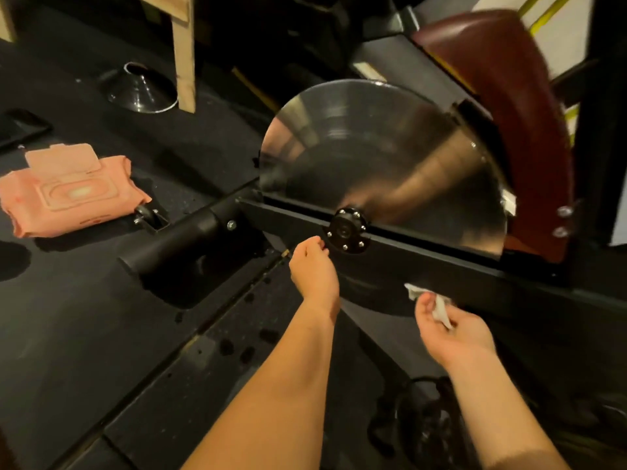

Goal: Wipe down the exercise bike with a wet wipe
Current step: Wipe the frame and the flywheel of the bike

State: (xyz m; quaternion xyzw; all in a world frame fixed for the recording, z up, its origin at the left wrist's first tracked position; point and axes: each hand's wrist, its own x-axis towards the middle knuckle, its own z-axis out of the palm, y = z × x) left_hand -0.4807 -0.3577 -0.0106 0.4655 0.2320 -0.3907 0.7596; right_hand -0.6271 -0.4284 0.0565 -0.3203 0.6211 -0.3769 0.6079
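**Below the flywheel hub, a wipe meets the bike's frame**

Low at centre frame, a person's right hand (454, 334) pinches a crumpled white wet wipe (441, 308) between thumb and curled fingers, just under the lower edge of the exercise bike (441, 262). The bike's black frame bar runs its long axis from centre left down towards the right edge. One corner of the wipe points up and left, at the bar. The left hand (314, 273) reaches in with fingers bent, their tips by the bolted black hub (346, 230); whether they grip anything cannot be told. The polished flywheel (373, 147) rises above the bar, with a dark red guard (529, 113) along its right rim. Dark floor (84, 317) lies open at lower left, bounded above by the black stabiliser tube (176, 242). A pink pack of wipes (71, 191) sits at the left edge with its lid flipped up.
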